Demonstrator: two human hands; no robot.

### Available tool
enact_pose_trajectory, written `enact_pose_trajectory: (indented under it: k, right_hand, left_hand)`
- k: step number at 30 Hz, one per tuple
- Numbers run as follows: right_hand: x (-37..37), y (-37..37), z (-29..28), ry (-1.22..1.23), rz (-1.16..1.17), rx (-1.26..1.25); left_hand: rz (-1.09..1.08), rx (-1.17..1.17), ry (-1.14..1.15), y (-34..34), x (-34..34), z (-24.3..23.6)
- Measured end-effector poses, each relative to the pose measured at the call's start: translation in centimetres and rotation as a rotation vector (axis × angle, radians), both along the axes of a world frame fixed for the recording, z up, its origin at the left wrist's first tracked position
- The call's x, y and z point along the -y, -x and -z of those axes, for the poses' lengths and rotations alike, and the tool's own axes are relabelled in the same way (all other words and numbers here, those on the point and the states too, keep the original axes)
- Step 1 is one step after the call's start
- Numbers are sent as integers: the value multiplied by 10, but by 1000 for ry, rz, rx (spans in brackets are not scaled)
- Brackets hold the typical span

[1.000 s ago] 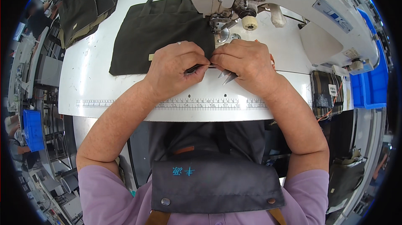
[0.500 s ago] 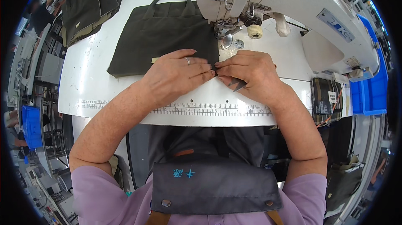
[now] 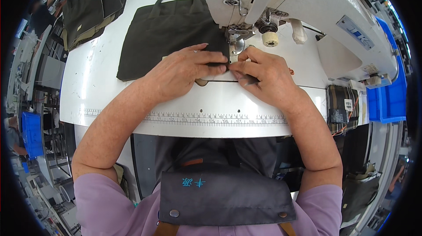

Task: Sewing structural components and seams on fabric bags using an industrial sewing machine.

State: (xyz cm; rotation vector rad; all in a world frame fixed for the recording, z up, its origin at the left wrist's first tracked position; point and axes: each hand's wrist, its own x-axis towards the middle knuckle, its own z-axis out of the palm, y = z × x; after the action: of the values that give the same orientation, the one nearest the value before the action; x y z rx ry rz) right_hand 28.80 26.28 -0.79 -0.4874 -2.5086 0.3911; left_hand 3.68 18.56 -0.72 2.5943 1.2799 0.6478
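A dark olive fabric bag (image 3: 176, 29) with a looped handle lies flat on the white sewing table, its right edge beside the presser foot (image 3: 235, 34) of a sewing machine. My left hand (image 3: 176, 73) rests on the bag's near right part, fingers stretched out flat toward the corner. With thumb and fingertips together, my right hand (image 3: 270, 75) pinches the bag's right edge near that corner, just below the needle plate (image 3: 238, 47). A dark pointed tool, seemingly thread snips (image 3: 251, 79), is tucked in the right palm, mostly hidden by the fingers.
The machine's white arm (image 3: 325, 7) spans the upper right. More dark bags (image 3: 83, 10) are stacked at the far left. A ruler strip (image 3: 211, 120) runs along the table's near edge. Plaid fabric (image 3: 340, 104) and a blue bin (image 3: 387, 100) are at the right.
The bag has shifted slightly away from me and turned a little, its near edge now farther up. Both hands have moved slightly with it; the snips show less in my right hand.
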Motion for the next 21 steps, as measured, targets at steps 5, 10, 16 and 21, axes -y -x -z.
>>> enact_pose_trajectory:
  k: [5,10,16,21]
  right_hand:
    - [-5,5,3,-75,101,84]
    - [-5,11,1,-114,229,187]
    - [-5,9,4,-94,228,181]
    - [-4,7,2,-75,228,168]
  left_hand:
    - [3,-20,-85,9,-25,4]
    - [-67,17,-86,8,-42,4]
    - [-107,-27,-134,6,-48,6]
    - [-162,-40,-130,3,-46,8]
